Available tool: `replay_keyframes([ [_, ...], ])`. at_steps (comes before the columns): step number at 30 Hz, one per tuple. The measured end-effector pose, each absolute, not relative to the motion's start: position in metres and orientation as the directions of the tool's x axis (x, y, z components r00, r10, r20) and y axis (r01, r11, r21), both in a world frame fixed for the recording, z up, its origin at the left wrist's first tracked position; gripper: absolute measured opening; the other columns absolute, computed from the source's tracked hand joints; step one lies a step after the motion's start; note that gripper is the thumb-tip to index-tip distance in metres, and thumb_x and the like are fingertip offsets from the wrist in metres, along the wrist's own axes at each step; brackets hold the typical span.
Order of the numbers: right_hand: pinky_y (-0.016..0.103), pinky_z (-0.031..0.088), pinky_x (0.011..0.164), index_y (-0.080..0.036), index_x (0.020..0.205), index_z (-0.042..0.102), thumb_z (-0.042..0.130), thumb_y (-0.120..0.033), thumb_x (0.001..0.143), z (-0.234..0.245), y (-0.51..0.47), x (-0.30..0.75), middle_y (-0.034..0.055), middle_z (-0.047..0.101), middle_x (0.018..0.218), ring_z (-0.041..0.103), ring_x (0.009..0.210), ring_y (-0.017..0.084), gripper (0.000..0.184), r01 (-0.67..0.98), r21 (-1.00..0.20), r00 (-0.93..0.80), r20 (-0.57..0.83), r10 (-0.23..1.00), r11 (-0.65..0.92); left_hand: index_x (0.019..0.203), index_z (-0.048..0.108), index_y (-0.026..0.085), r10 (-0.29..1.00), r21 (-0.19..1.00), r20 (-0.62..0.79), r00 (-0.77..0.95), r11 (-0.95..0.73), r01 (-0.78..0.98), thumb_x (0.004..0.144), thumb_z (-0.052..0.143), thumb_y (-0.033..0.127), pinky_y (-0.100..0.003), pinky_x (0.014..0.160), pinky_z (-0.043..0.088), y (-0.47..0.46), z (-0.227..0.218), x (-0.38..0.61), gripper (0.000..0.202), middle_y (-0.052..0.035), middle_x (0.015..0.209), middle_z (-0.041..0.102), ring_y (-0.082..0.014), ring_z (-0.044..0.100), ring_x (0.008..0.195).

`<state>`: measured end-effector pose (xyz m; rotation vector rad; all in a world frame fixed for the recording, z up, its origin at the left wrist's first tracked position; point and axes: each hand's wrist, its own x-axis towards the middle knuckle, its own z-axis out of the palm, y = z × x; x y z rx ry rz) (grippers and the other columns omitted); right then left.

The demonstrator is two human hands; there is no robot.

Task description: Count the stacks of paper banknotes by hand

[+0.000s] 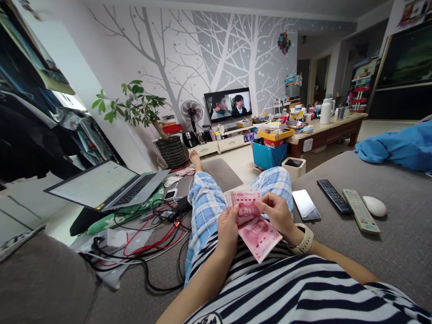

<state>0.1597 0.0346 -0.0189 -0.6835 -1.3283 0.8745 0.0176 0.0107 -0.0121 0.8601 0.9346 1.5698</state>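
"Left hand point(228, 231) first: how open is it?"

"Nearly closed, thumb on top, pinching a stack of pink banknotes point(259, 231)."

"And the right hand point(280, 216)?"

"Thumb and fingers closed on the same banknotes from their other side. One pale-strapped watch point(306, 239) sits on that wrist."

"Where are the banknotes, and how many?"

"Above the lap, between the two hands. Two show broad faces, one above the other; more edges fan out behind, overlapping too closely for me to count."

"What lies on the sofa point(337, 234) to the right?"

"One phone point(305, 204), nearest the right hand, then two remotes: one black remote point(334, 196) and one pale remote point(361, 211). Just beside the pale one is one white, mouse-shaped object point(374, 206)."

"And to the left?"

"One open laptop point(135, 193), plus cables point(151, 247) in black, red and white, too tangled to number."

"Farther off?"

"One television point(228, 104), one fan point(191, 111), one potted plant point(141, 108), and one crowded counter point(322, 137) carrying one white jug point(325, 112)."
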Motion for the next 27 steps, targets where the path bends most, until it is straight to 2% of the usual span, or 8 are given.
replay_keyframes([
  [7,0.026,0.033,0.050,-0.020,0.061,0.052,0.070,-0.045,0.080,-0.016,0.040,0.154,-0.0035,0.047,0.056,0.040,0.053,0.011,0.037,-0.154,-0.850,0.037,0.504,0.863,0.503,0.076,0.073,0.015,0.964,0.914,0.110,-0.244,-0.194,-0.356,0.069,0.073,0.040,-0.032,0.071,0.056,0.009,-0.004,0.017,0.026,-0.0061,0.076,0.075,-0.0206,0.070,0.068],
  [14,0.026,0.034,0.051,-0.020,0.061,0.052,0.069,-0.047,0.080,-0.019,0.042,0.148,-0.0040,0.048,0.056,0.041,0.054,0.011,0.038,-0.146,-0.860,0.026,0.491,0.871,0.489,0.073,0.073,0.014,0.965,0.919,0.140,-0.223,-0.211,-0.333,0.071,0.071,0.041,-0.032,0.069,0.056,0.006,-0.002,0.012,0.027,-0.0063,0.073,0.075,-0.0204,0.068,0.065],
  [19,0.026,0.035,0.052,-0.019,0.063,0.054,0.069,-0.042,0.081,-0.021,0.042,0.147,-0.0037,0.049,0.058,0.042,0.055,0.012,0.032,-0.183,-0.853,0.029,0.492,0.870,0.488,0.061,0.070,0.016,0.940,0.925,0.130,-0.315,-0.229,-0.302,0.072,0.069,0.033,-0.030,0.066,0.055,0.005,0.004,0.012,0.020,-0.0044,0.066,0.072,-0.0190,0.065,0.063],
  [23,0.026,0.034,0.053,-0.019,0.067,0.056,0.070,-0.038,0.081,-0.021,0.038,0.147,-0.0041,0.049,0.059,0.041,0.055,0.011,0.028,-0.231,-0.837,0.042,0.502,0.864,0.497,0.062,0.069,0.016,0.909,0.919,0.067,-0.411,-0.216,-0.329,0.071,0.067,0.032,-0.028,0.062,0.053,0.008,0.006,0.012,0.019,-0.0022,0.063,0.069,-0.0170,0.062,0.060],
  [27,0.025,0.035,0.053,-0.019,0.067,0.056,0.071,-0.037,0.080,-0.021,0.032,0.149,-0.0043,0.049,0.059,0.041,0.055,0.011,0.026,-0.281,-0.804,0.034,0.537,0.843,0.524,0.064,0.070,0.015,0.920,0.939,0.063,-0.387,-0.186,-0.290,0.074,0.064,0.031,-0.029,0.062,0.051,0.006,0.008,0.011,0.020,-0.0030,0.065,0.069,-0.0176,0.062,0.060],
])
